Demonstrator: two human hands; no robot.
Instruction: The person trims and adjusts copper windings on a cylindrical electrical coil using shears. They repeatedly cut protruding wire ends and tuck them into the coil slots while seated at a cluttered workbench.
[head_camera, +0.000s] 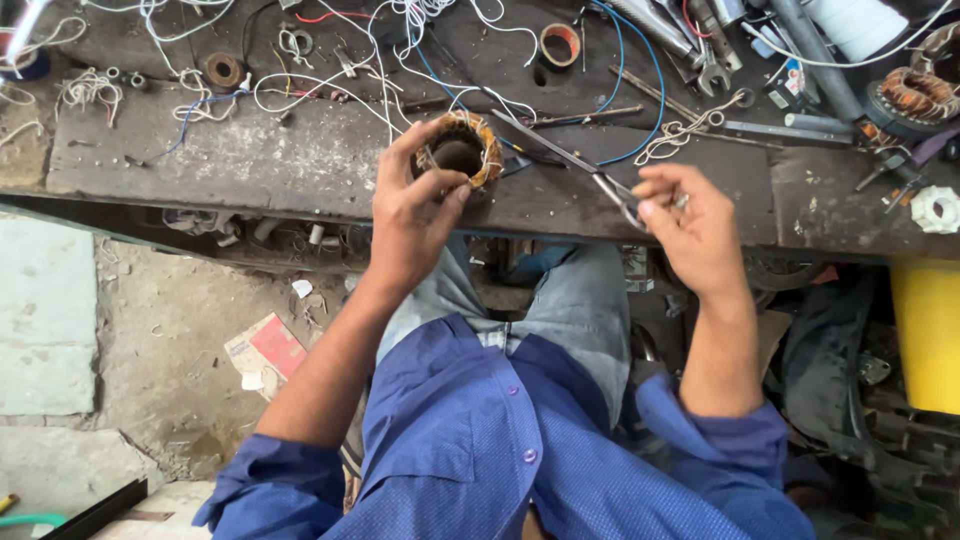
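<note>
My left hand grips a small round motor stator wound with copper wire, holding it on the edge of a dark, worn workbench. In my right hand are the handles of long metal scissors. Their blades point left toward the stator, and the tips lie close to its right side.
White, blue and red wires tangle across the bench. Another wound coil, spanners, tape rolls and a white gear-like part lie around. A yellow container stands at the lower right. Dirt floor with a cardboard scrap lies at the left.
</note>
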